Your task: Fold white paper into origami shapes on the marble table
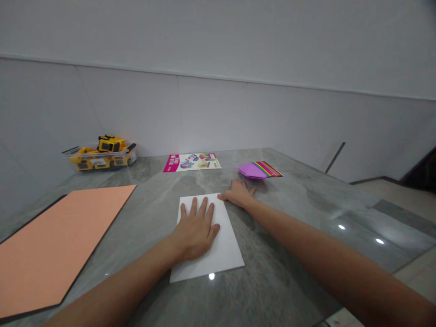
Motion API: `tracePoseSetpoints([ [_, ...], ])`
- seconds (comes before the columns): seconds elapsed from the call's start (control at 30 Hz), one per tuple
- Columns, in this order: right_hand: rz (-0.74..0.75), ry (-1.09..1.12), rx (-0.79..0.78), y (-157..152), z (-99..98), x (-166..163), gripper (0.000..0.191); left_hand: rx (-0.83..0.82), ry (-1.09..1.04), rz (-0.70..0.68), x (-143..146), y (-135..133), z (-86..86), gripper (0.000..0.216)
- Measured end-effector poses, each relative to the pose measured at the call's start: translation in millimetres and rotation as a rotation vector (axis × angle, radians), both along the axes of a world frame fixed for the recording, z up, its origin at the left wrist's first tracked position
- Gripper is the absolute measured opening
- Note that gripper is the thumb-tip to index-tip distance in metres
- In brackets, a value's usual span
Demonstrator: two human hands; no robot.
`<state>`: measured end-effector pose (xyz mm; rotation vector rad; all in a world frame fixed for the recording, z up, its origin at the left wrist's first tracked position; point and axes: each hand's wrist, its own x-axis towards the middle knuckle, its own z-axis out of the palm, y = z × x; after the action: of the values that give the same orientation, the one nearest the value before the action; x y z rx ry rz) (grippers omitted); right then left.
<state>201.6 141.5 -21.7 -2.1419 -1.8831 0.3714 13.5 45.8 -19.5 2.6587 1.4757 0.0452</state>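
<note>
Where the left hand [195, 230] rests: palm down on the white paper [223, 247], fingers spread apart.
Right hand [237, 194]: digits apart, thumb at the paper's far right corner, other fingertips beside the coloured paper stack [256, 170]; contact with the stack cannot be told.
White paper: flat on the tabletop [151, 215], in front of the person.
Left side: orange sheet [68, 245] over a dark layer.
Far edge: printed booklet [194, 162]; clear bin [98, 161] of yellow toy vehicles [111, 145] near the wall [218, 113].
</note>
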Motion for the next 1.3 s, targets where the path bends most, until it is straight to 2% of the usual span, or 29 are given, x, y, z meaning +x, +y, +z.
tracePoseSetpoints([
  [0.3,-0.065,0.005,0.018,16,2.3,-7,0.083,-0.014,0.002,0.01,0,-1,0.9,0.069],
  [0.53,0.103,0.009,0.036,-3,-1.0,8,0.093,-0.009,0.001,0.04,2,-1,2.2,0.068],
  [0.63,0.189,0.015,0.023,-16,0.0,16,0.101,-0.003,0.004,0.048,3,-1,1.9,0.068],
  [0.8,0.284,0.024,0.013,-44,2.1,24,0.102,0.013,0.004,0.045,3,0,-0.4,0.068],
  [1.3,0.408,0.069,-0.056,-143,10.0,35,0.103,0.039,0.015,0.052,3,-1,-0.4,0.068],
])
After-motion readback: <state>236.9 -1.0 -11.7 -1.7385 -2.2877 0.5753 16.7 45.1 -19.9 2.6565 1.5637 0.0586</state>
